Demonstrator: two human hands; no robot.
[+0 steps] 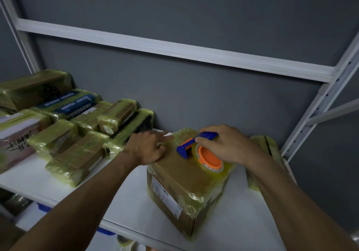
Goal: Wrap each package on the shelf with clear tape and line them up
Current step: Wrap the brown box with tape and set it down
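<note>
On the white shelf (124, 198), right of centre, stands the cardboard box (180, 175), closed so that its contents are hidden. Yellowish clear tape already covers its corners and right side, and a printed label (165, 192) shows on its near face. On its top sits the tape dispenser (200, 149), blue-handled, with an orange hub inside the tape roll (211, 168). The right hand (231, 146) grips the handle, fingers curled over it and thumb against its near side. The left hand (147, 148) rests on the box's left top edge, its fingers (165, 138) nearly straight and close together. Wrapped packages (77, 134) crowd the shelf's left end; another package (268, 144) lies behind the right forearm.
</note>
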